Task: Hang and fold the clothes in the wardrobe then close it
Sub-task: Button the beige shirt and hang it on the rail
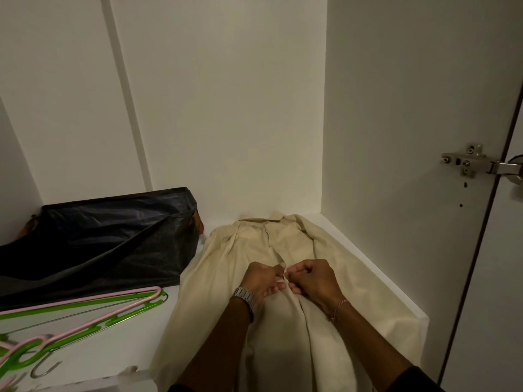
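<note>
Item, nearest: left hand (261,281) and right hand (310,278), both curling their fingers and pinching the front placket of a cream shirt (246,250), fingertips (283,274) nearly meeting over the seam. The shirt is lying flat and wrinkled on the white wardrobe shelf (376,273), its collar pointing beyond the fingers toward the back wall, its hem spilling over the shelf edge below the wrists. A metal watch (244,295) is sitting on the left wrist, a thin bracelet (339,306) on the right. Left of the fingers, green and pink plastic hangers (85,312) are lying tangled. Beyond those, a glossy black plastic bag (107,239) is covering a boxy shape. Far right, a steel hinge (469,162) is showing on the side panel.
</note>
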